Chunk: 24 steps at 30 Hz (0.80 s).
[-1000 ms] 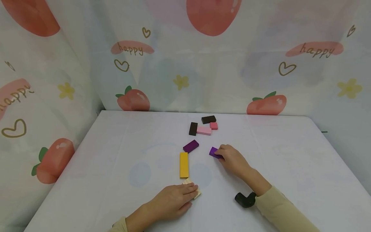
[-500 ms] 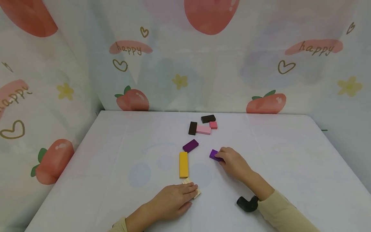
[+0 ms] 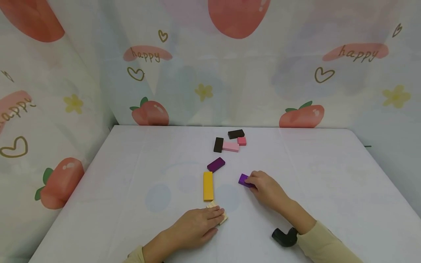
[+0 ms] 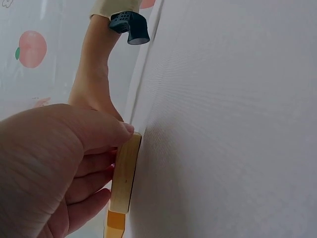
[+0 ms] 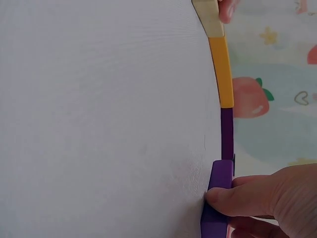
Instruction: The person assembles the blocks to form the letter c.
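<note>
Head view: two hands at work on a white worktop [image 3: 108, 219], with small coloured blocks set out around the middle of the frame. The left hand [image 3: 197, 227], below centre, lies with its fingers extended across a cream block [image 4: 126, 176]; the left wrist view shows the thumb tip at the upper end of this block and the other fingertips along its left side. The right hand [image 3: 269, 190], right of centre, pinches a violet block [image 3: 242, 179] between thumb and fingers; whether the block touches the surface cannot be told.

A yellow block [image 3: 208, 186] stands lengthwise up the centre of the frame, its lower end just beside the cream block. A plum block [image 3: 216, 165] lies slanted at the yellow block's upper end. Farther up, just above centre, form a small group: a dark block [image 3: 218, 145] on the left, a pale pink block [image 3: 231, 147] against its right side, a small coral block [image 3: 241, 141] at upper right, and a second dark block [image 3: 236, 134] at the top. A black bent tube [image 3: 283, 238] shows at lower right beside the right sleeve [image 3: 323, 243]. A fruit-patterned cloth [image 3: 243, 80] fills the upper frame.
</note>
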Tool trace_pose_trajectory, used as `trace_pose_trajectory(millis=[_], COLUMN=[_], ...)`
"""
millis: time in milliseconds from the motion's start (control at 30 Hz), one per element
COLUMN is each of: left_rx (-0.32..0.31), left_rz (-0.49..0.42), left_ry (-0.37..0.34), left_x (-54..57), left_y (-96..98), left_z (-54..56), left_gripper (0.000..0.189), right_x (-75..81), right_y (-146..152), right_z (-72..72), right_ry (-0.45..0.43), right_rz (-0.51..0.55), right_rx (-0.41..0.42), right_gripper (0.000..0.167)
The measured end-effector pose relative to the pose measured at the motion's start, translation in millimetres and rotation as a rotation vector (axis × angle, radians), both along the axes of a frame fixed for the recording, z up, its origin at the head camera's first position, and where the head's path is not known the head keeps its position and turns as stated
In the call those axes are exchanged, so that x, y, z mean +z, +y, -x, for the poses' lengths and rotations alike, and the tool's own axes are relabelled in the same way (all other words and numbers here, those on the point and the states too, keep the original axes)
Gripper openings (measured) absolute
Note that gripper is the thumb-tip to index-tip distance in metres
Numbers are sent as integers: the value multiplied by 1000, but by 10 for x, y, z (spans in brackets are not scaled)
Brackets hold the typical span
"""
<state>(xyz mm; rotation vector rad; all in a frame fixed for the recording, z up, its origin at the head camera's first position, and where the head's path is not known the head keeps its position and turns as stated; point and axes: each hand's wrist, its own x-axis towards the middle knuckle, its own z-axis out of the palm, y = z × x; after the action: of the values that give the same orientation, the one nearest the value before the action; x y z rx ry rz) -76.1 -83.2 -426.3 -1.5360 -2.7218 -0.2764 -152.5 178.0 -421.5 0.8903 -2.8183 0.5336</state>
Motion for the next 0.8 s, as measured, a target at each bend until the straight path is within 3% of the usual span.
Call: trace_pose_trajectory(millis=[300, 800], left_rx=[-6, -6], left_rz=[-13, -26], left_ry=[5, 13], left_x=[-15, -33], left_y=[2, -3], left_z=[8, 7], left_gripper=[39, 38], right_x=[-15, -21], right_y=[12, 15], right_z=[-84, -269], right_ry=[41, 22], right_rz=[13, 17], right_rx=[24, 12], right_gripper=[20, 19])
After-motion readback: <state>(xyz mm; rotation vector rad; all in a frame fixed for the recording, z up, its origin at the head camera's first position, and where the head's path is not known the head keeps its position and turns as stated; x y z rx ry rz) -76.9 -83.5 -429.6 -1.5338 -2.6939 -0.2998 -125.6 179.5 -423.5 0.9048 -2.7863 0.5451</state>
